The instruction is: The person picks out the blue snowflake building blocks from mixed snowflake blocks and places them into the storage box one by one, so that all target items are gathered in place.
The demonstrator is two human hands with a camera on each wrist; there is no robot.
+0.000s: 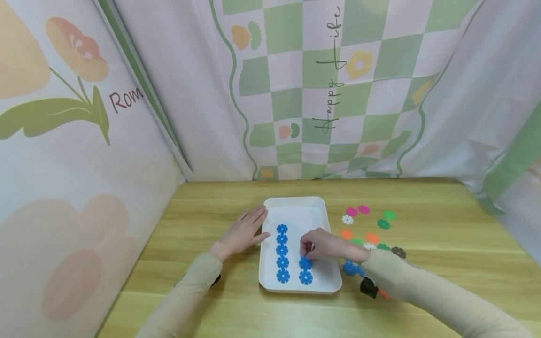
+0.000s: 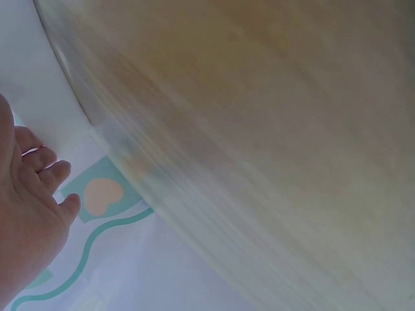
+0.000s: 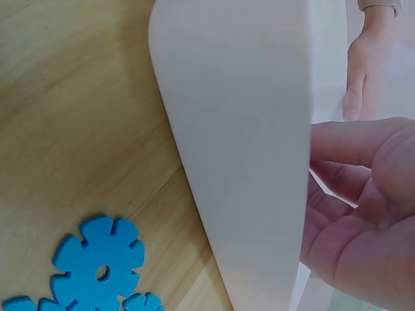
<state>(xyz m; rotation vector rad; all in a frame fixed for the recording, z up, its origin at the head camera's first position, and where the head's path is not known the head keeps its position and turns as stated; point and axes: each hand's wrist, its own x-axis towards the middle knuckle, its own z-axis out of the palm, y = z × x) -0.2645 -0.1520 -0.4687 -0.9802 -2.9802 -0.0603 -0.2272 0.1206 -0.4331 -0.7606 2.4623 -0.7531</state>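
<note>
We see the white tray (image 1: pixel 293 213) on the wooden table (image 1: pixel 203 211), its rounded rim raised all round; bare wood runs from its twelve o'clock rim to the hanging cloth (image 1: pixel 285 75), and loose discs (image 1: pixel 349 268) of several colours crowd from two to four o'clock. Inside, the white floor runs on from both blue rows to the twelve o'clock rim. The tray's long axis points twelve to six, and so does the row of five blue discs (image 1: pixel 282 249) on its nine o'clock side; the shorter row, toward five o'clock, lies parallel. Our left hand (image 1: pixel 243 232) is spread, fingers straight, touching the rim at nine to ten o'clock. Our right hand (image 1: pixel 323 244) has thumb and fingers bent together, pinching the upper blue disc (image 1: pixel 305 263) of the shorter row; the tray wall hides those fingertips in the right wrist view. We read "Happy Life" sideways on the cloth, and "Rom" toward ten o'clock.
</note>
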